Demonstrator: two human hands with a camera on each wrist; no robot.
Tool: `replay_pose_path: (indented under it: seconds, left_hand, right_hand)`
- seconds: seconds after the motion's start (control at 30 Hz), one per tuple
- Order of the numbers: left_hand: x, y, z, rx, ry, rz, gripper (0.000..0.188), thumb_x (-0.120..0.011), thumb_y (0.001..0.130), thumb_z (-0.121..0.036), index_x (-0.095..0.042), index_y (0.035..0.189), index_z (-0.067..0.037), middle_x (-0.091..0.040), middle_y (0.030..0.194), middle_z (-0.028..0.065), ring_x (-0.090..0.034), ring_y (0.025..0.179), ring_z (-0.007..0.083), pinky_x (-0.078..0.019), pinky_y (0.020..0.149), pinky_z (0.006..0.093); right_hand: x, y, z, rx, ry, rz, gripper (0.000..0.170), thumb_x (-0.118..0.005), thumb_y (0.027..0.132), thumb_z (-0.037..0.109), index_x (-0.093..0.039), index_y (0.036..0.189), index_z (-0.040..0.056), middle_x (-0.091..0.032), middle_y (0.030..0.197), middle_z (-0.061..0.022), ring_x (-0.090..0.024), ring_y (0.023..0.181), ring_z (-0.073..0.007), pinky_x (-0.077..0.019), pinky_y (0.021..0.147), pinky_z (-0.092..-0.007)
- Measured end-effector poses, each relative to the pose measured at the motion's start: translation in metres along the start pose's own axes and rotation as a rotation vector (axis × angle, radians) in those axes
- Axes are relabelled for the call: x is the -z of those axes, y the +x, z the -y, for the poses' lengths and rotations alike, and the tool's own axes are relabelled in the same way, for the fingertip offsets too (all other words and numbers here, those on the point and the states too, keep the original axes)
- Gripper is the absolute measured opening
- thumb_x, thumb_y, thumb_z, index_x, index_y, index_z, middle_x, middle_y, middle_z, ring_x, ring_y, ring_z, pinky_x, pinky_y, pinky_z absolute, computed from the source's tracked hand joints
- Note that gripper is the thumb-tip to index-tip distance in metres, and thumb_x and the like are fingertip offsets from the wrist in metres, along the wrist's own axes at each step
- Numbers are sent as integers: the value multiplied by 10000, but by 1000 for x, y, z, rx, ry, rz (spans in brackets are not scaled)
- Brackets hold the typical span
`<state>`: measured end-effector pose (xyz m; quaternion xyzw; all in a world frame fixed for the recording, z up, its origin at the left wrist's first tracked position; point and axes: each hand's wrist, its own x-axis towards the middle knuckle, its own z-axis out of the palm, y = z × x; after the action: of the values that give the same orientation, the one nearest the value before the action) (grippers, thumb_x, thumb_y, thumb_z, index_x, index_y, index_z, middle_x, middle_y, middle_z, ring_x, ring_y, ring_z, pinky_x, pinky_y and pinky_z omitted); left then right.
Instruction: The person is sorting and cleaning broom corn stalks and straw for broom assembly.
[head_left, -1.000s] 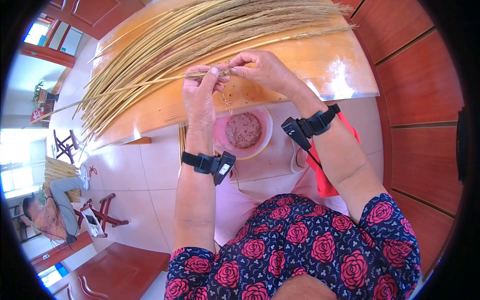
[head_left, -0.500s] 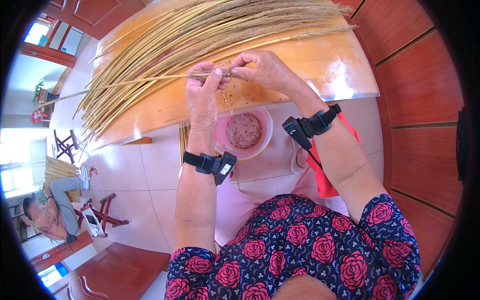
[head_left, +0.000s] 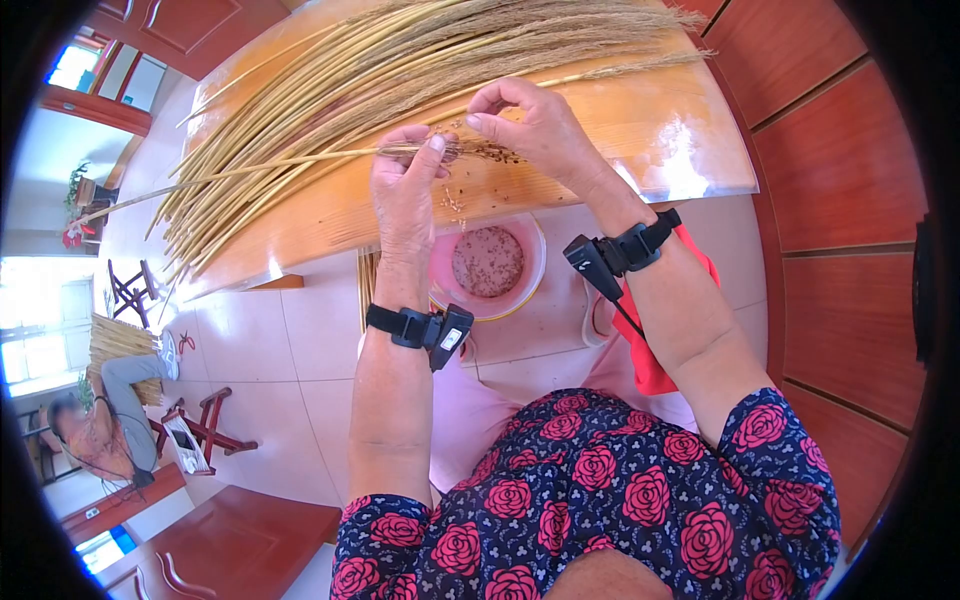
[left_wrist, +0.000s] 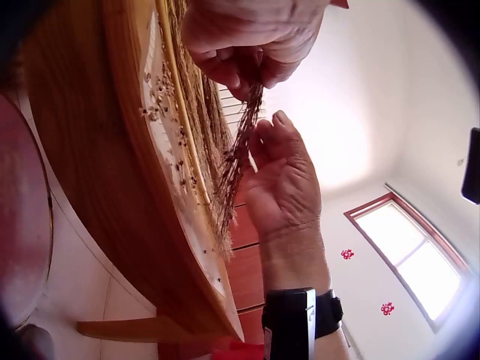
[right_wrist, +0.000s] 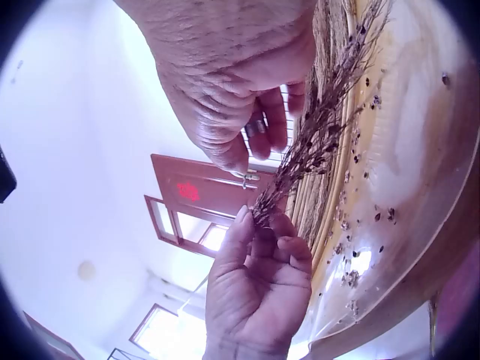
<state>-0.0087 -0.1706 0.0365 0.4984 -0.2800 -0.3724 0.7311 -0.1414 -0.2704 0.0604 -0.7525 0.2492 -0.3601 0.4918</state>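
Observation:
Between thumb and fingers, the left hand [head_left: 405, 195] pinches a long stalk [head_left: 250, 172] just below its dark seed head [head_left: 495, 152]. In the right wrist view that seed head [right_wrist: 304, 146] fans out above the left hand [right_wrist: 259, 289]. The right hand [head_left: 540, 130] is beside the seed head with bent, relaxed fingers; in the left wrist view a gap shows between its fingertips and the seed head [left_wrist: 238, 154], and it holds nothing. Many more stalks [head_left: 330, 110] with feathery heads lie across the wooden table [head_left: 600, 170].
Loose seeds dot the table edge near the hands. Below it, a pink bucket [head_left: 487, 262] with seeds inside stands on the tiled floor. A seated person [head_left: 105, 435] and folding stools [head_left: 210, 425] are at the left; red cabinets [head_left: 840, 190] line the right.
My right hand has come off the seed head and moved slightly up and right, its fingers parted. The seed head now shows spread out past my left hand, which keeps its pinch.

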Motion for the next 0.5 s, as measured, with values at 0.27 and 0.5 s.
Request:
replay_pose_path:
  seconds: [0.27,0.5]
  left_hand:
    - [2,2,3,-13,-50,-49,237,-647,797,-60,-513,989,-28,-624,868,116,-589,708,145,-479,624,234]
    - [0,1,2,-3,-19,-44,232,-649,795,-54,-518,984,-21,-612,841,98,-590,690,148,-485,616,234]
  right_hand:
    - [-7,-3,-6,307,-350,-13,94,-666,717,171,-639,777,104,-592,728,-48,-583,713,-228,-476,608,-335]
    - [-6,-1,-8,517,-527,-31,112,-677,696,178,-644,786,120,-592,722,-16,-580,718,-223,-468,620,-337]
